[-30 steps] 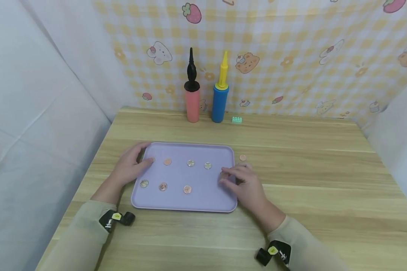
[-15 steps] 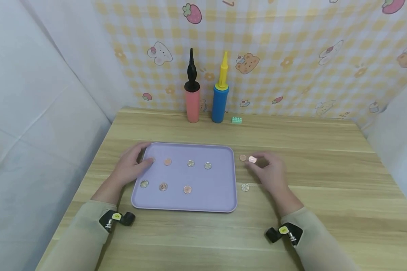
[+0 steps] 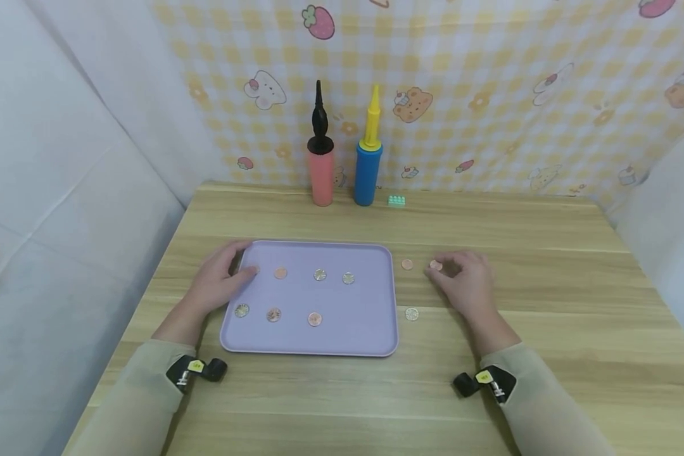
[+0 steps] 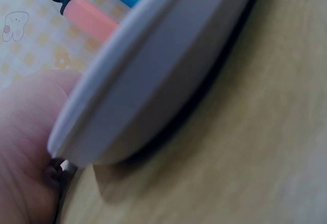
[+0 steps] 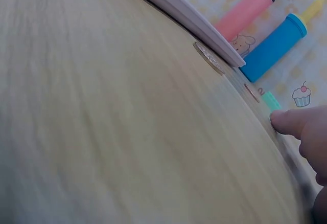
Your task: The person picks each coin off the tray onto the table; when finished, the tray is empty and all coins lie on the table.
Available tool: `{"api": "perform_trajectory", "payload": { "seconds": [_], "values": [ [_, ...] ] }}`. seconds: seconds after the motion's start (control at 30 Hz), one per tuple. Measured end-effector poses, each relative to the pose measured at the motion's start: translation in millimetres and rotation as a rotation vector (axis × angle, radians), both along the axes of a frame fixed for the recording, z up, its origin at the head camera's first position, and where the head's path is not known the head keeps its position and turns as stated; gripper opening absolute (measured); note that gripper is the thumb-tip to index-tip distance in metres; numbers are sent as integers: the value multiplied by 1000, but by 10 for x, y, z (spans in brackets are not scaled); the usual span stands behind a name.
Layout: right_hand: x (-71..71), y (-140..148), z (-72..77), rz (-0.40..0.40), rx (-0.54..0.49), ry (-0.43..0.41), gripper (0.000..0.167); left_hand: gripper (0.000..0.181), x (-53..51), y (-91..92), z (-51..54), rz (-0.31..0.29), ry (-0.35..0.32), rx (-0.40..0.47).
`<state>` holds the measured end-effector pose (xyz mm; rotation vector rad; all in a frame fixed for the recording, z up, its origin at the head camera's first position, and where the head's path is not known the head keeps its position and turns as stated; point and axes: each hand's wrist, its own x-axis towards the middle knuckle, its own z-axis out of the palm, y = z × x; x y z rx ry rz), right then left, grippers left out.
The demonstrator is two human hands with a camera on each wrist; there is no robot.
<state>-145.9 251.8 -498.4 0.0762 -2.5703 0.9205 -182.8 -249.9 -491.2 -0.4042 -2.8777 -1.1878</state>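
A purple tray (image 3: 330, 335) lies on the table with several coins on it, among them a copper coin (image 3: 315, 319) and a silvery one (image 3: 320, 275). My left hand (image 3: 219, 278) grips the tray's left edge, thumb over the rim near a coin it partly covers. Right of the tray, my right hand (image 3: 467, 285) pinches a copper coin (image 3: 436, 265) between thumb and fingers, at the table surface. Between that hand and the tray lie another copper coin (image 3: 407, 264) and a silvery coin (image 3: 411, 314). In the right wrist view the held coin is hidden.
At the back of the table stand a pink pump (image 3: 322, 177) with a black top and a blue pump (image 3: 366, 177) with a yellow nozzle. A small green toy brick (image 3: 396, 201) lies beside them. A patterned cloth (image 3: 462, 57) hangs behind.
My right hand has moved from the tray's right side out over the table to the right, taking the copper coin with it. A silvery coin now shows beside the tray. My left hand has stayed put.
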Motion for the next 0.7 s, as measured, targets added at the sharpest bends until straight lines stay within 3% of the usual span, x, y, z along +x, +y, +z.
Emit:
{"api": "perform_trajectory", "payload": {
  "seconds": [0.37,0.7],
  "values": [
    [-12,47,-10,-27,17,-18,20,60,-4,3,-22,-1,-16,11],
    [-56,130,-4,-3,-9,61,12,61,-3,2,-17,5,-18,12]
  ]
}}
